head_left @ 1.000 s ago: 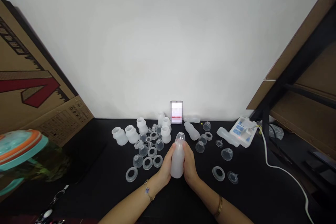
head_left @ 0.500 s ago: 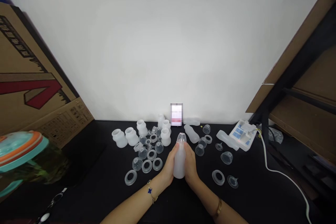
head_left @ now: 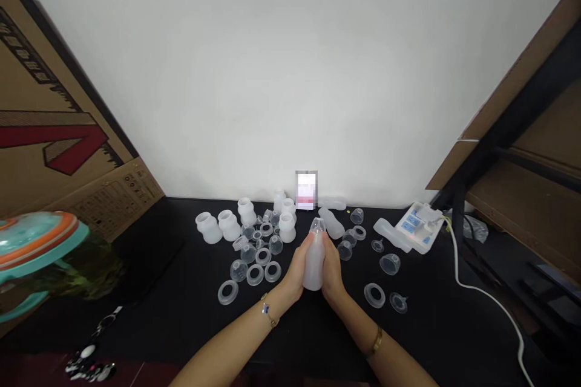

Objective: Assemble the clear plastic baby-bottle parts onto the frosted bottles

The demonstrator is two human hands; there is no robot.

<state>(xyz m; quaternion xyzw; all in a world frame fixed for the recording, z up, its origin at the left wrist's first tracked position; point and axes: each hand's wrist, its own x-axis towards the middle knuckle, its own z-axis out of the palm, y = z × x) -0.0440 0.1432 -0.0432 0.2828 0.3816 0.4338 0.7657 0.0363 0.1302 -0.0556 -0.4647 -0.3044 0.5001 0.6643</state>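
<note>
Between my two hands a translucent white baby bottle [head_left: 313, 269] stands upright, topped by a clear cap [head_left: 318, 225]. My left hand [head_left: 295, 271] is wrapped round its left side and my right hand [head_left: 333, 271] round its right, fingers mostly hidden behind it. To the left, several white bottle bodies [head_left: 229, 227], clear domed caps [head_left: 238, 270] and collar rings [head_left: 255, 274] lie loosely grouped. On my right are more clear caps [head_left: 390, 264], a ring [head_left: 374, 295] and a nipple [head_left: 398, 303]. Behind the bottle, a curved white bottle [head_left: 331, 224] lies on its side.
A phone [head_left: 307, 190] leans on the wall. At right lie a white power strip [head_left: 420, 227] and its cable [head_left: 488, 299]. A teal-lidded jug [head_left: 49, 254], a watch [head_left: 106, 321] and a cardboard box [head_left: 68, 115] are at left. Black shelving [head_left: 508, 115] borders the right.
The view has tipped down slightly, so things on the table sit higher. Both hands stay around the bottle, which leans or has shifted slightly right.
</note>
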